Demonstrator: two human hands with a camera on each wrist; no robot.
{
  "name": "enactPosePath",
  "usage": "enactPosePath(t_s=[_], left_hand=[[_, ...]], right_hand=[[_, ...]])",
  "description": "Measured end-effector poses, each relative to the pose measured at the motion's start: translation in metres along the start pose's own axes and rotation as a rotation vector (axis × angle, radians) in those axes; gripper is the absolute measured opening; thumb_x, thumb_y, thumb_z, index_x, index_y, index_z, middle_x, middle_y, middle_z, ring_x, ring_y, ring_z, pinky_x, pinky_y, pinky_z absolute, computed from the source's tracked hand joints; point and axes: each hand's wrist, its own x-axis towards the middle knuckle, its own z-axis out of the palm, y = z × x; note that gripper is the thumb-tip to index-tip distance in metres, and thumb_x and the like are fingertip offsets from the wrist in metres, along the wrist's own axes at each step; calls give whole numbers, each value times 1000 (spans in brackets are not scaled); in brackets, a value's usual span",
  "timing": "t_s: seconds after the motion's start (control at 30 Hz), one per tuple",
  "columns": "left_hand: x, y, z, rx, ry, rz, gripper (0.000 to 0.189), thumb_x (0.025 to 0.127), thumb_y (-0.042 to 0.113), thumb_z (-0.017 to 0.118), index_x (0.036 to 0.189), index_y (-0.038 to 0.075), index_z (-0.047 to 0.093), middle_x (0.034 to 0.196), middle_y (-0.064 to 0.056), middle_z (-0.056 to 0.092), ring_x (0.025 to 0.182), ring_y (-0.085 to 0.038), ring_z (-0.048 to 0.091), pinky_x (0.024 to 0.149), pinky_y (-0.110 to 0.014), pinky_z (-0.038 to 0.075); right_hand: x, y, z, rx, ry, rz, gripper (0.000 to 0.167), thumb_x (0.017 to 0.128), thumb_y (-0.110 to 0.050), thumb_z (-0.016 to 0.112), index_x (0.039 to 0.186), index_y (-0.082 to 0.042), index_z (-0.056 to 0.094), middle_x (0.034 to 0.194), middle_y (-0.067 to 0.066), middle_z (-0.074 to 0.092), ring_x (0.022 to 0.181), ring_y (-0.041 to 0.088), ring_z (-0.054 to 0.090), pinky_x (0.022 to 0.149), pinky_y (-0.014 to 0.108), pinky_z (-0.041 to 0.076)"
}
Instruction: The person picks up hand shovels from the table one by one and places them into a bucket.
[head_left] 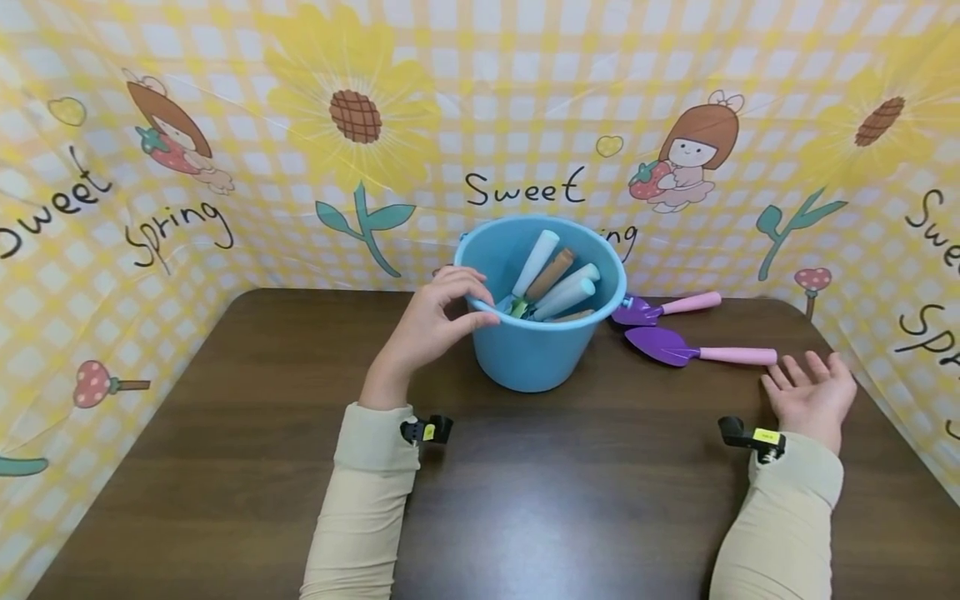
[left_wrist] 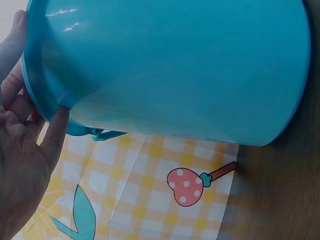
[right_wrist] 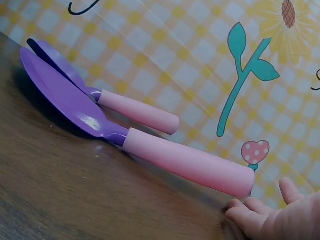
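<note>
My left hand (head_left: 429, 323) holds the near left rim of a light blue bucket (head_left: 531, 360), thumb and fingers bent at the edge. Inside the upright bucket lean several tools with pale blue handles (head_left: 542, 257) and brown handles (head_left: 551, 275); their lower ends are mostly hidden. To the right, a purple trowel (head_left: 662, 346) with a pink handle lies on the table. Palm up, my right hand (head_left: 813, 396) rests just past that handle's end, fingers spread and loosely bent. In the right wrist view its fingertips (right_wrist: 235, 205) are close by the handle's tip.
A second, smaller purple garden tool (head_left: 690, 302) with a pink handle lies behind the trowel, its head partly behind the bucket. The dark brown table (head_left: 510, 508) is bordered by a yellow checked cloth (head_left: 495, 100) at the back and sides. Each sleeve cuff bears a small black camera mount (head_left: 431, 431).
</note>
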Motion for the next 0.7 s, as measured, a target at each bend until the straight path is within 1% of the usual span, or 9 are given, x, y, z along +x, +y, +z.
enactPosePath(t_s=[0.17,0.23,0.33,0.43,0.5,0.57,0.63,0.7], left_hand=[[2,1,-1,4,4,4,12,82,8,81,89,5,72,105,-12,70,120,-25,52,109,-47,38],[1,1,0,2,0,0,12,82,8,81,89,4,72,104,-12,70,120,-25,52,109,-47,38],[0,1,1,-1,-2,-5,12,81,8,81,89,4,72,103,-12,70,120,-25,52,110,-47,38],[-3,0,1,-8,1,-10,13,81,7,81,89,3,72,103,-13,70,120,-26,52,110,-48,38],[-4,0,2,-10,-1,-11,13,81,7,81,89,4,72,104,-13,70,120,-26,52,109,-48,38],[-3,0,2,-7,-3,-9,13,81,8,81,88,4,72,105,-13,70,120,-26,52,109,-48,39],[-2,0,2,-5,-3,-5,12,81,8,81,89,4,72,106,-13,69,120,-25,52,109,-47,39],[-1,-1,2,-2,0,2,12,81,8,81,89,5,72,107,-12,69,120,-25,52,109,-47,39]], right_hand=[[6,1,4,-25,-26,68,47,105,-32,43,148,-43,26,160,-25,-1,151,4,-7,124,26,-2],[7,3,4,-64,-43,98,52,106,-33,39,151,-45,15,160,-26,-5,150,4,-12,124,27,-2],[8,6,5,-134,-55,133,59,107,-34,33,153,-47,-1,159,-26,-12,150,4,-14,124,27,-1],[8,10,4,-174,-65,175,62,107,-33,31,151,-49,-10,158,-26,-15,149,0,-13,124,25,-1],[8,11,4,-174,-67,201,65,107,-32,32,149,-49,-14,157,-27,-16,148,-2,-13,123,24,-2],[8,13,5,-166,-62,210,70,107,-29,36,149,-49,-16,158,-26,-16,149,-2,-11,123,23,-2],[8,15,6,-152,-61,209,75,106,-25,42,150,-48,-15,158,-26,-15,149,-2,-10,123,22,-1],[10,17,8,-121,-59,206,80,104,-18,48,152,-46,-10,161,-24,-10,150,-2,-5,123,22,1]])
